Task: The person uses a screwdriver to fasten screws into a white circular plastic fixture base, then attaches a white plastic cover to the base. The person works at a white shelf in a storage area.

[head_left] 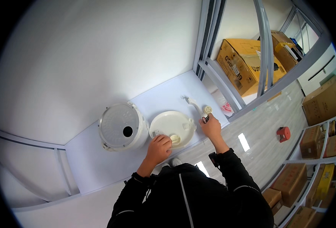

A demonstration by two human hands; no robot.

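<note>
My left hand [160, 147] is closed at the near edge of a round, shallow cream-white piece [170, 121] that resembles an appliance lid. Its fingertips are at a small round cream cup-like part [176, 139], which they seem to grip. My right hand [212, 128] has its fingers closed at the near end of a curved white handle-like part [195, 105]. A small dark item [205, 119] shows at those fingertips; its kind is unclear. Beside the handle-like part is a round cream piece with openings [207, 109].
Left of the lid-like piece stands a white cylindrical appliance [118, 125] with a translucent top and a dark round spot. Both rest on a white table [99, 167] against a white wall. Grey metal framing [221, 81], boxes [244, 66] and a red stool [284, 133] are to the right.
</note>
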